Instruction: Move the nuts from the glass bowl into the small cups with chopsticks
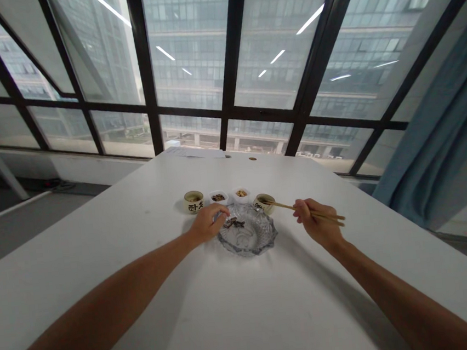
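A clear glass bowl [246, 245] with a scalloped rim sits mid-table, with small dark brown pieces [234, 223] in its left part. At its upper left rim my left hand [208, 223] is closed, fingers curled over the edge. My right hand [319, 223] grips a pair of wooden chopsticks [284, 205], whose tips reach into a small ceramic cup [265, 208] behind the bowl's right side. Another ceramic cup [194, 203] with dark characters stands behind my left hand. Between the cups are a white dish [220, 204] of dark pieces and a white dish [242, 200] of yellowish pieces.
The white table [230, 313] stretches toward a wall of dark-framed windows [227, 109]. Papers [192, 153] lie at its far edge, near two round discs or holes in the surface. A blue curtain [438, 117] hangs at the right. Another table [1, 167] stands far left.
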{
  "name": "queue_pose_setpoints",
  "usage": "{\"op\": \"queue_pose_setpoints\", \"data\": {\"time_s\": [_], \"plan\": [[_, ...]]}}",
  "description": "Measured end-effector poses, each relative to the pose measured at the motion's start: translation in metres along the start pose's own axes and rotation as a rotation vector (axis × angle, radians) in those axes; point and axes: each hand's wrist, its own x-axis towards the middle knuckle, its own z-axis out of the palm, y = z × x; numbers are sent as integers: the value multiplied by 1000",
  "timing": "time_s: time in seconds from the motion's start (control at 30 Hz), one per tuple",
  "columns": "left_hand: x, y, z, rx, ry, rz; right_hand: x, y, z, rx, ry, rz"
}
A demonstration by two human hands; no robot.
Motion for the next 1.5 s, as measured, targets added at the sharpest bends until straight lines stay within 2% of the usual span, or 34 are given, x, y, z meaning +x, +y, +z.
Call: {"op": "queue_pose_setpoints", "data": {"time_s": [0.1,0.13,0.27,0.33,0.63,0.9,1.07,1.17,1.33,1.5], "plan": [[0,0,0,-6,2,-10,-2,-15,-2,142,79,33],[0,0,0,-8,-1,-13,-3,-21,-2,210,67,38],[0,1,-1,-1,-12,-22,-10,-42,3,393,-164,92],[0,2,-2,3,-15,-30,-14,-46,8,398,-234,112],[-1,-1,0,9,3,-5,-23,-36,21,315,-325,73],[0,1,-1,8,-17,-6,-28,-36,24,308,-255,95],[0,3,-3,9,-20,-18,-25,-41,24,439,-155,189],[0,2,-3,8,-17,-31,-23,-44,23,480,-138,209],[-1,1,-1,7,-10,-38,-22,-40,22,437,-144,155],[4,2,-6,37,-37,-45,-19,-41,13,274,-167,43]]}}
